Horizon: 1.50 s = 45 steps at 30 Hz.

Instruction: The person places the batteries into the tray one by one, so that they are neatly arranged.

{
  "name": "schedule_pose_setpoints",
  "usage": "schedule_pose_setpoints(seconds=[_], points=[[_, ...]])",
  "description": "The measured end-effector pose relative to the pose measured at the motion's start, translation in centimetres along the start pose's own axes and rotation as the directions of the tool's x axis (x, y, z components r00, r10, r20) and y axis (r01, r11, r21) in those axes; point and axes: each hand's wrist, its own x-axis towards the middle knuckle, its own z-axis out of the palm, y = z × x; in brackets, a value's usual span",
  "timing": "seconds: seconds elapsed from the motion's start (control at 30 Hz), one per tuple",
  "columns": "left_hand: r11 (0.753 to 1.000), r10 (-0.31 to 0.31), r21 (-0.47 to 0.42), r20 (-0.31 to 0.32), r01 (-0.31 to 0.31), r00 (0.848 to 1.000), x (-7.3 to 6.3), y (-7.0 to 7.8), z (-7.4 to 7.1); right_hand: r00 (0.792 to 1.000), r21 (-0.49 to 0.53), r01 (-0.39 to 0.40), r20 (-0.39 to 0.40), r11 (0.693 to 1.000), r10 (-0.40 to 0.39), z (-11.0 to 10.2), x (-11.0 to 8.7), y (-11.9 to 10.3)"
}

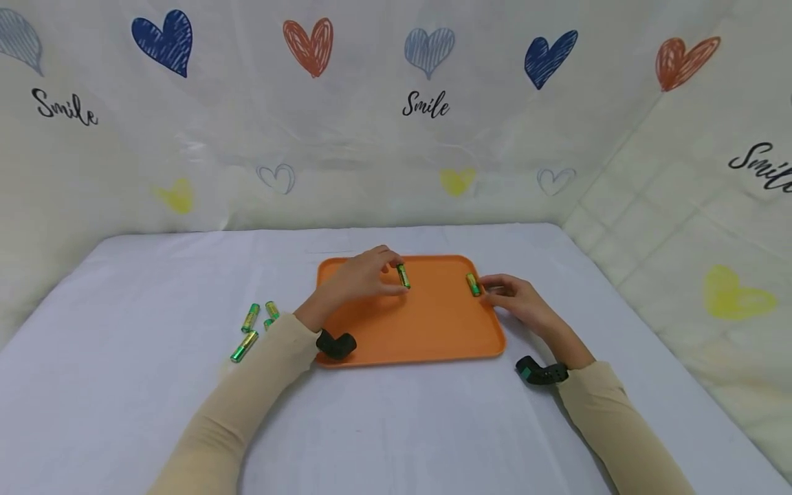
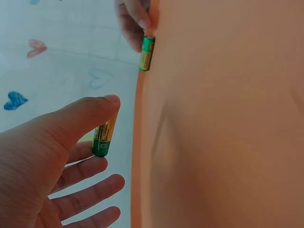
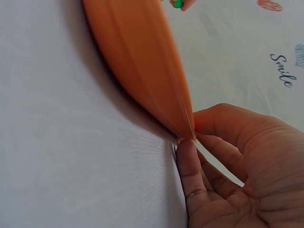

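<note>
Over the orange tray (image 1: 427,337), my left hand (image 1: 365,276) pinches a green and gold battery (image 1: 403,276) by its ends between thumb and fingertips. The left wrist view shows the same battery (image 2: 102,137) tilted, its green end downward and the other fingers spread below. A second battery (image 1: 473,284) lies inside the tray along its right rim. Just beside it, my right hand (image 1: 520,300) holds that rim. In the right wrist view, the tray's edge (image 3: 161,85) sits between the thumb and fingers of my right hand (image 3: 237,161).
Left of the tray, several more batteries (image 1: 250,318) lie loose on the white-covered table (image 1: 396,426), partly hidden by my left sleeve. Black wrist cameras (image 1: 541,371) sit on both wrists. Behind the table hangs a backdrop (image 1: 365,137) with printed hearts.
</note>
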Motion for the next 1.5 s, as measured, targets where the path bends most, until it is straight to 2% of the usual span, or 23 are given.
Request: schedule_pose_setpoints(seconds=[0.2, 0.47, 0.97, 1.23, 1.5], points=[[1.000, -0.001, 0.006, 0.015, 0.001, 1.000, 0.9, 0.5, 0.4, 1.000, -0.007, -0.002, -0.001, 1.000, 0.002, -0.3, 0.0, -0.3], [0.999, 0.019, -0.035, 0.034, -0.018, 0.999, 2.2, 1.2, 1.5, 1.000, 0.002, 0.008, -0.004, 1.000, -0.008, -0.5, 0.0, -0.2], [0.996, 0.019, -0.091, 0.071, -0.012, 0.997, 4.1, 2.7, 3.1, 1.000, 0.015, 0.016, -0.004, 1.000, -0.016, -0.5, -0.1, 0.1], [0.996, 0.011, -0.085, 0.077, -0.004, 0.997, 4.9, 3.1, 4.3, 1.000, 0.029, 0.017, -0.015, 0.999, -0.017, -0.1, -0.2, 0.3], [0.997, 0.029, -0.067, 0.080, -0.023, 0.996, 6.1, 3.5, 5.3, 1.000, 0.031, 0.015, -0.010, 0.999, -0.015, -0.1, -0.3, 0.1]])
